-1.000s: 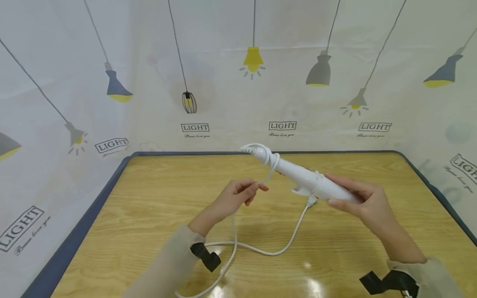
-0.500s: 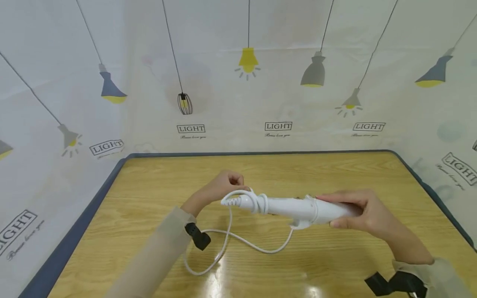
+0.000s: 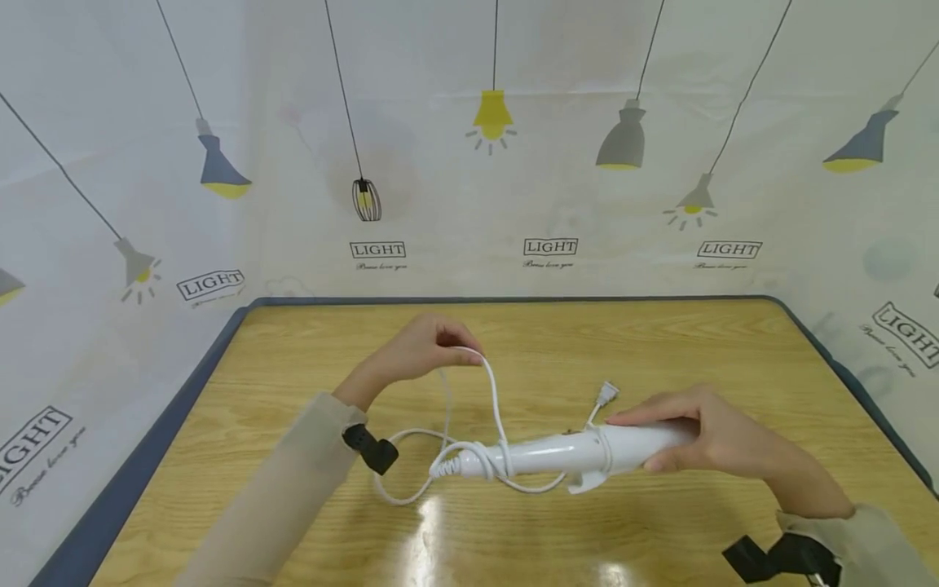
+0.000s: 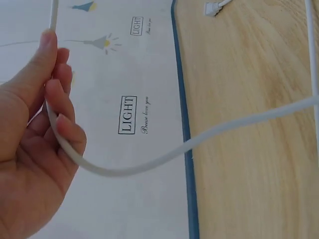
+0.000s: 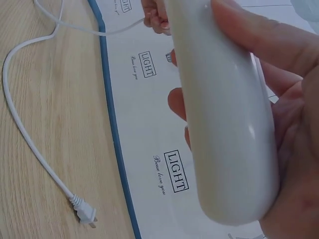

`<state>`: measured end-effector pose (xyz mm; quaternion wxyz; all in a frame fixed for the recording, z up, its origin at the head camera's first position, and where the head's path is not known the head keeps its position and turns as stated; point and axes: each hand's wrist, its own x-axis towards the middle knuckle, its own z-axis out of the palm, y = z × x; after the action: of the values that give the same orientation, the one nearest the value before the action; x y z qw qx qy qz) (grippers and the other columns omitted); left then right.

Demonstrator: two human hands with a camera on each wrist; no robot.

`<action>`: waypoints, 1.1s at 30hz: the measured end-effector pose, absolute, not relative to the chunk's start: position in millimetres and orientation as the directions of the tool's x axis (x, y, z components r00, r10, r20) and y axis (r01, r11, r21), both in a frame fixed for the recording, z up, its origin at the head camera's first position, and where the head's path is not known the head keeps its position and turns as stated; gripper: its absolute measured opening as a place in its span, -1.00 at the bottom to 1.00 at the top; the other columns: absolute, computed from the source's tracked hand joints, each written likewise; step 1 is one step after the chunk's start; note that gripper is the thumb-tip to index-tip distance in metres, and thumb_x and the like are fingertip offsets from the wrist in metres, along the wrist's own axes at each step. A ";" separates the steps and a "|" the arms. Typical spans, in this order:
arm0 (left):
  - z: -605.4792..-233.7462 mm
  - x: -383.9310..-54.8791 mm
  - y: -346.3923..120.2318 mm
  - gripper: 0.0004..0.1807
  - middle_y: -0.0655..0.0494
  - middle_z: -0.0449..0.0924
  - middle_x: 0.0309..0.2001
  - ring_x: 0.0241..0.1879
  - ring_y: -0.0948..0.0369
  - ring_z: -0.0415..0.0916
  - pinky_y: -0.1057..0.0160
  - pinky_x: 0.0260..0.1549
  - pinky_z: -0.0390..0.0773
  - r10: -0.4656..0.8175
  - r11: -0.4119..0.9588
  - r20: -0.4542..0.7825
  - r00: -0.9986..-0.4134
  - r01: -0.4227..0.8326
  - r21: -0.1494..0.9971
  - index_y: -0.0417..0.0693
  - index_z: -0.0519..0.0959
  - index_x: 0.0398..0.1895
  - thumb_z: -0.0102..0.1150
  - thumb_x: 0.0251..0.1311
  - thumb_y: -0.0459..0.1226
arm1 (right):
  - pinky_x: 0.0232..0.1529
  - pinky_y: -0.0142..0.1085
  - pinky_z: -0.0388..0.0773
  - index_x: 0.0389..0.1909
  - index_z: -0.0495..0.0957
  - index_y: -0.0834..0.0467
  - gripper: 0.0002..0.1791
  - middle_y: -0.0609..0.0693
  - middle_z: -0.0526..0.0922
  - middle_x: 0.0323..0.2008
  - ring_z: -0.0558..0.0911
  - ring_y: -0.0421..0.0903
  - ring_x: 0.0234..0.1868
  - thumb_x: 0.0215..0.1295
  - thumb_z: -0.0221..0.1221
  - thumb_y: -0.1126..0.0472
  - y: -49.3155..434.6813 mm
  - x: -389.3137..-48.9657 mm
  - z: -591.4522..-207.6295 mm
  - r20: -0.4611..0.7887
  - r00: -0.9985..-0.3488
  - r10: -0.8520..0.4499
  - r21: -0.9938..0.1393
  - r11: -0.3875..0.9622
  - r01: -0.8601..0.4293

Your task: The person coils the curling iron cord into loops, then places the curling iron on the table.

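In the head view my right hand [image 3: 722, 436] grips the wide end of a white wand-shaped corded appliance [image 3: 543, 453], held nearly level above the table. A small hooked tab [image 3: 587, 483] sticks out from its side. White power cord [image 3: 495, 399] leaves the ribbed narrow end and loops around that end. My left hand [image 3: 414, 350] pinches the cord up and left of the appliance. The left wrist view shows the cord running through the curled fingers [image 4: 62, 99]. The right wrist view shows the smooth rounded end [image 5: 229, 149] against my palm.
The two-pin plug [image 5: 85, 213] lies on the wooden table [image 3: 293, 367] beyond the appliance, joined to a slack loop of cord. Dark blue edging [image 3: 513, 301] borders the tabletop. Behind stands a pale backdrop [image 3: 440, 147] printed with lamps.
The appliance has swung from slanting to almost level and come lower. My left hand has moved left and up, drawing cord away from the narrow end. My right hand keeps its grip.
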<state>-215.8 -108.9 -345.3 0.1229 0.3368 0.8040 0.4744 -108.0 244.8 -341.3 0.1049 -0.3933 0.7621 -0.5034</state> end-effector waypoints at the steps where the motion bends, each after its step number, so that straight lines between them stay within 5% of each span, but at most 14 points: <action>1: -343.3 -214.8 -109.7 -0.86 0.15 0.62 -0.41 -0.45 0.25 0.48 0.28 -0.43 0.49 0.636 0.348 0.125 -0.761 0.428 0.834 -0.10 0.67 -0.38 0.29 0.07 -0.21 | -0.41 -0.29 0.50 0.06 0.54 0.15 -0.44 0.00 0.61 -0.08 0.56 -0.11 -0.28 -0.06 0.31 0.48 244.6 -108.6 -341.7 0.221 -0.672 -0.706 -0.851 0.196 -0.486; 8: -326.4 -203.0 -112.3 -0.80 0.30 0.57 -0.58 -0.64 0.26 0.34 0.32 -0.62 0.36 0.493 0.473 0.267 -0.828 0.512 0.717 0.07 0.66 -0.59 0.42 -0.15 -0.04 | -0.40 -0.30 0.51 0.06 0.56 0.06 -0.47 -0.07 0.60 -0.05 0.56 -0.17 -0.27 -0.03 0.34 0.38 245.7 -114.2 -347.3 0.154 -0.690 -0.707 -0.835 0.280 -0.473; 15: -308.7 -185.1 -105.6 -0.83 0.39 0.54 -0.60 -0.63 0.33 0.33 0.34 -0.60 0.36 0.508 0.438 0.417 -0.753 0.643 0.628 0.10 0.62 -0.61 0.44 -0.16 -0.11 | -0.43 -0.29 0.53 0.03 0.57 0.09 -0.52 0.04 0.60 -0.06 0.57 -0.19 -0.30 0.00 0.34 0.30 242.9 -118.4 -352.0 0.117 -0.722 -0.682 -0.821 0.342 -0.456; 24: -294.6 -154.9 -96.1 -0.84 0.35 0.55 -0.57 -0.65 0.43 0.30 0.42 -0.65 0.32 0.571 0.409 0.552 -0.608 0.794 0.451 0.03 0.62 -0.59 0.45 -0.18 -0.18 | -0.43 -0.30 0.50 0.02 0.57 0.16 -0.49 0.22 0.56 -0.03 0.54 -0.14 -0.29 -0.01 0.36 0.12 240.2 -119.4 -354.7 0.039 -0.860 -0.508 -0.785 0.517 -0.341; 33: -301.1 -132.7 -88.2 -0.87 0.32 0.54 -0.57 -0.63 0.43 0.30 0.44 -0.66 0.34 0.468 0.420 0.590 -0.659 0.752 0.507 0.00 0.64 -0.59 0.44 -0.15 -0.23 | -0.32 -0.21 0.45 0.06 0.55 0.06 -0.45 0.15 0.56 -0.02 0.52 -0.02 -0.21 -0.03 0.37 0.05 236.2 -118.9 -352.4 0.112 -0.949 -0.295 -0.697 0.658 -0.287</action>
<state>-132.7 -88.2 -301.1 -0.1824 0.3707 0.8228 0.3903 -118.9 236.2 -352.4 0.0054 -0.1600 0.9104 -0.3816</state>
